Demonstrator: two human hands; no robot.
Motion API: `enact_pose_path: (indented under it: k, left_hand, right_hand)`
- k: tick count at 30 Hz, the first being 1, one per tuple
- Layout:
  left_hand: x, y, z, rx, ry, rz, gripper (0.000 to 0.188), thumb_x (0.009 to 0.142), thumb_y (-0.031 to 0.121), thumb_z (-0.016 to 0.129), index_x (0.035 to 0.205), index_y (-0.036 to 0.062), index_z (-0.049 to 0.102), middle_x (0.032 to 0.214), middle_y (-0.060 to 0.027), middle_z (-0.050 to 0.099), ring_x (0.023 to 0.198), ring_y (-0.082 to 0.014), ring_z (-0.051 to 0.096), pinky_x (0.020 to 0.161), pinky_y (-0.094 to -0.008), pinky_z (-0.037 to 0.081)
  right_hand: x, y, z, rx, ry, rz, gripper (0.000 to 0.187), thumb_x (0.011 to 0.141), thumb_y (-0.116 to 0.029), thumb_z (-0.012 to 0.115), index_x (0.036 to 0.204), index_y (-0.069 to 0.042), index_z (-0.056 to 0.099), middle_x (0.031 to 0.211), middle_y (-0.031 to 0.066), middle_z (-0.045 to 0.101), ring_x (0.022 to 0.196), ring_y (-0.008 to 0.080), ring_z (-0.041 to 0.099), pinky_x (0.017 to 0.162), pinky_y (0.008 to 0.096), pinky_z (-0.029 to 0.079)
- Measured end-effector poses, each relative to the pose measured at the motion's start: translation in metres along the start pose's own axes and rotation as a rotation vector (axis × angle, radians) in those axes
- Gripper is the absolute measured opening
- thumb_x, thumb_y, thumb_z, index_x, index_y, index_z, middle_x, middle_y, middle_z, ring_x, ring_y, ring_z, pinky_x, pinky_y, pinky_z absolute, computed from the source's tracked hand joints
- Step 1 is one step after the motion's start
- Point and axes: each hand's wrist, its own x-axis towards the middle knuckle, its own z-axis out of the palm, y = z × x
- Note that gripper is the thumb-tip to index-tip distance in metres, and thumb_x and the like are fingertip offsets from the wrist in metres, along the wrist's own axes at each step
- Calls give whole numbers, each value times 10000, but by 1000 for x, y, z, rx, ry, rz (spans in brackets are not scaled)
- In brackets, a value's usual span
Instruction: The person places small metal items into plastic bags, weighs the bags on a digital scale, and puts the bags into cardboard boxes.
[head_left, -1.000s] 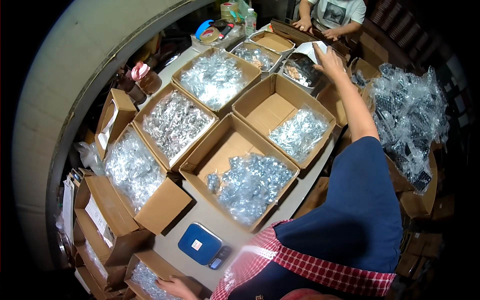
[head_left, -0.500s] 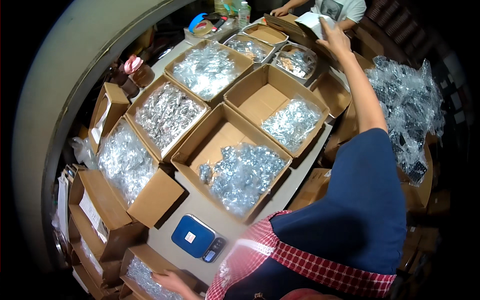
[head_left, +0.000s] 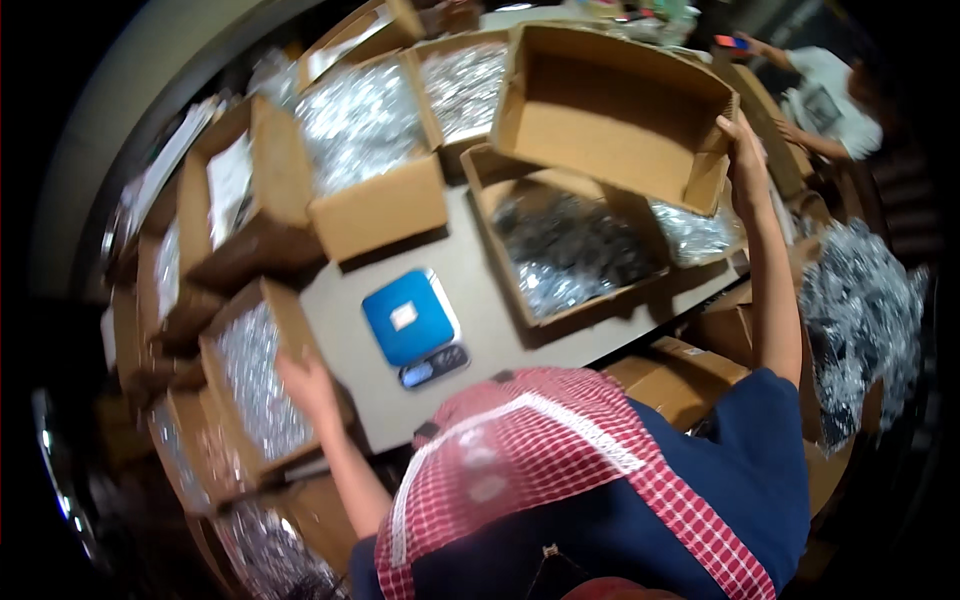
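My right hand (head_left: 745, 155) grips the right end of a shallow brown cardboard box (head_left: 610, 150), its bare inside facing me. This box is held tilted over two others, partly covering them. Beneath it, a cardboard box (head_left: 545, 318) holds small clear bags of dark and silvery parts (head_left: 570, 250). At the left, my left hand (head_left: 308, 385) is closed over the right wall of a narrow cardboard box (head_left: 270, 290) filled with clear plastic packets (head_left: 250, 370); its fingertips are blurred. Between my arms lies a blue digital scale (head_left: 405, 340) with a small white label on top.
Boxes of shiny packets (head_left: 360, 120) and silvery parts (head_left: 465, 85) line the far side. Stacked cardboard boxes (head_left: 235, 245) stand at the left. A heap of bagged dark parts (head_left: 862, 320) is at the right. A co-worker (head_left: 830, 100) stands at the far right.
My view has turned, so the table appears shifted. My right hand has come back from the far end, bringing the cardboard box over the others. The left hand stays at the narrow box.
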Motion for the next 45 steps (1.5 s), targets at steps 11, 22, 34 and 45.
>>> enact_pose_path:
  k: [11, 22, 34, 45]
  left_hand:
    - [-8, -58, -41, -564, 132, -67, 355, 868, 55, 608, 1214, -3, 555, 1234, -162, 540, 1169, -276, 519, 1013, -357, 387]
    - [11, -167, -168, -664, 222, -169, 478, 920, 37, 534, 1352, -47, 346, 1358, -206, 426, 1264, -281, 442, 1072, -378, 333]
    - [307, -248, -203, -169, 458, 122, 397, 801, 46, 642, 1176, -2, 522, 1152, -207, 528, 1019, -335, 564, 847, -377, 482]
    - [543, -355, -121, 378, -302, -447, 441, 778, 238, 554, 1162, 39, 642, 1259, -220, 573, 1211, -354, 530, 994, -406, 426]
  right_hand:
    - [-95, 82, 264, -106, -872, 188, 420, 919, -282, 469, 1245, -18, 495, 1111, 75, 578, 1031, 155, 502, 920, 295, 398]
    - [-97, 181, 286, -637, -680, -11, 587, 939, -350, 430, 1445, -75, 316, 1310, 237, 523, 1223, 339, 494, 1022, 380, 367]
    - [-97, 134, 202, -251, -45, -96, 354, 979, -156, 517, 1290, 13, 520, 1265, 118, 573, 1078, 196, 580, 933, 301, 457]
    - [-152, 171, 174, -965, -82, -168, 341, 792, 24, 504, 1127, 45, 561, 1274, 183, 520, 1148, 350, 517, 976, 384, 422]
